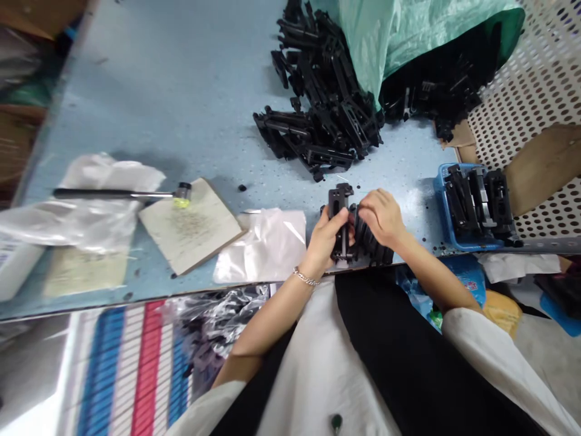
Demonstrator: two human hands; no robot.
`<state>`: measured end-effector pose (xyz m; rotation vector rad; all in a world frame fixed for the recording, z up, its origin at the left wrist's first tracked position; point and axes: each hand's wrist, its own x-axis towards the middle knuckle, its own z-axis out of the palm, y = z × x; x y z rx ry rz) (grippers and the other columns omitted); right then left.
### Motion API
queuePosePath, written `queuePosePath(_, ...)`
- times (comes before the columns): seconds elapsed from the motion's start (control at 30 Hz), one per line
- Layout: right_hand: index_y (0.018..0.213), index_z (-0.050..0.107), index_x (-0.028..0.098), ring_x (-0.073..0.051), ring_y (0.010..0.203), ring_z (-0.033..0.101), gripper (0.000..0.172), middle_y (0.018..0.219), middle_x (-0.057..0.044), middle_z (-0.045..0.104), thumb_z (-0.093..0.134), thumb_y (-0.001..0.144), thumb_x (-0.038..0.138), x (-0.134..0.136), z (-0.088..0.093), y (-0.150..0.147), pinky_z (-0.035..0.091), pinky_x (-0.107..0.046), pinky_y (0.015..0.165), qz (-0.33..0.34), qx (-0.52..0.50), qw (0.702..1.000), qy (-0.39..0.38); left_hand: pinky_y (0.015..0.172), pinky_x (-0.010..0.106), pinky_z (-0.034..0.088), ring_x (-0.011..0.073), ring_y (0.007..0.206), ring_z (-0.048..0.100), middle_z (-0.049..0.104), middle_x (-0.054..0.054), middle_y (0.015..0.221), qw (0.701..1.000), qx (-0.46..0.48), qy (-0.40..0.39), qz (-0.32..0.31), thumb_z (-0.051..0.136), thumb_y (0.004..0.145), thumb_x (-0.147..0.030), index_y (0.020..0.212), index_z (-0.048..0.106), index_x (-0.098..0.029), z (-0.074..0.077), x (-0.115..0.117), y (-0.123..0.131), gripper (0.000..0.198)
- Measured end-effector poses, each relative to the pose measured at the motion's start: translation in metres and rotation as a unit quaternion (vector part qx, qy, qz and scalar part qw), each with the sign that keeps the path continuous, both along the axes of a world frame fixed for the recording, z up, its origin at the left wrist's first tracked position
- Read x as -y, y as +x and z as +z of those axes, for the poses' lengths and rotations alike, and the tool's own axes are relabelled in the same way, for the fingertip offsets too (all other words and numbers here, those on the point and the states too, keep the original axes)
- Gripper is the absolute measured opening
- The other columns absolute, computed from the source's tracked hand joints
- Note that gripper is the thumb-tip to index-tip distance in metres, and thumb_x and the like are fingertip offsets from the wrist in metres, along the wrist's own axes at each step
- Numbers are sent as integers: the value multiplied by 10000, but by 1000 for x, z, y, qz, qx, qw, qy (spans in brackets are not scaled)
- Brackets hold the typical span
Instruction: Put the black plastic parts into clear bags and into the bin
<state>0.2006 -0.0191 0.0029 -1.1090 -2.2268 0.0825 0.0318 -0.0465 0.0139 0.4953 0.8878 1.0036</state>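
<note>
The person's left grip [325, 237] pinches a black part [338, 200] upright, near the table's front edge. The right grip [380, 213] curls just beside it, over a cluster of black pieces [376, 247]; whether it pinches anything cannot be told. Beyond both grips, a heap of similar parts [324, 103] spreads across the table [181, 79], partly blocking the way to a green bag [385, 30] with more inside. Right of the grips, a blue basket [476, 246] holds several parts, one silver-striped. Leftward lie clear plastic [263, 248], a square board [193, 233] and a yellow-tipped tool [157, 194] overlapping it.
</note>
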Motion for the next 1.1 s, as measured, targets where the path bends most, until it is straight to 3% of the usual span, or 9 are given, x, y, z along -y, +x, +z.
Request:
queuePosePath(0.17,900,632,215,-224,819,502,491,869,-62,619,329,1047,572,44,-10,-21,371,-379,734,94,57,992,63,475,202,431,62,538,546,619,-36,822,1000,-4,7,29,800,759,-498,946,493,-217,1,-6,-17,457)
queuePosePath(0.3,851,639,228,-233,800,493,417,838,-67,591,369,1044,480,58,-27,-31,387,-396,732,88,33,995,-30,530,217,459,70,585,552,610,-24,865,998,-35,47,35,727,831,-525,956,487,-228,0,7,-10,402)
queuePosePath(0.4,907,644,220,-232,810,502,376,858,-71,600,373,1050,437,62,-28,-29,427,-401,755,103,-8,988,-114,551,233,470,81,616,559,600,-14,934,985,-96,125,72,700,854,-566,1024,486,-255,-6,14,-13,414)
queuePosePath(0.5,1092,659,225,-248,939,551,326,995,-94,638,382,1057,394,70,-28,-15,468,-429,856,29,30,987,-157,564,247,493,89,623,577,598,-3,992,964,-186,165,97,757,806,-585,1197,444,-284,-25,5,-34,584)
queuePosePath(0.63,1415,524,190,-376,1333,442,475,1378,-197,524,437,1027,449,70,-49,21,399,-610,1088,-167,75,969,-166,512,247,503,103,576,598,601,-11,883,969,-226,74,61,758,786,-612,1157,432,-244,-68,-13,-56,616)
queuePosePath(0.77,1479,469,145,-389,1413,403,552,1496,-220,456,452,1014,444,37,-70,58,360,-646,1158,-134,80,967,-200,523,244,515,99,579,593,614,-3,873,981,-189,36,39,737,812,-566,1106,453,-226,-102,-15,-36,532)
queuePosePath(0.87,1409,554,159,-364,1360,466,482,1419,-204,537,459,1014,419,10,-58,70,391,-635,1149,-84,61,977,-188,668,315,571,158,727,662,631,38,960,953,-281,101,53,762,806,-499,1232,456,-216,-103,-7,-19,596)
queuePosePath(0.97,1359,598,201,-333,1304,517,416,1337,-172,597,454,1028,408,5,-27,57,441,-600,1116,-55,25,987,-149,911,431,559,280,1076,673,617,131,1223,885,-422,193,25,792,783,-437,1392,407,-198,-86,6,-19,759)
queuePosePath(1.1,1338,610,254,-310,1273,550,364,1301,-136,632,490,1027,402,18,6,14,466,-571,1098,24,-9,992,-120,906,466,560,333,1133,667,595,171,1334,814,-515,266,-29,769,802,-365,1537,242,-199,-62,21,-27,920)
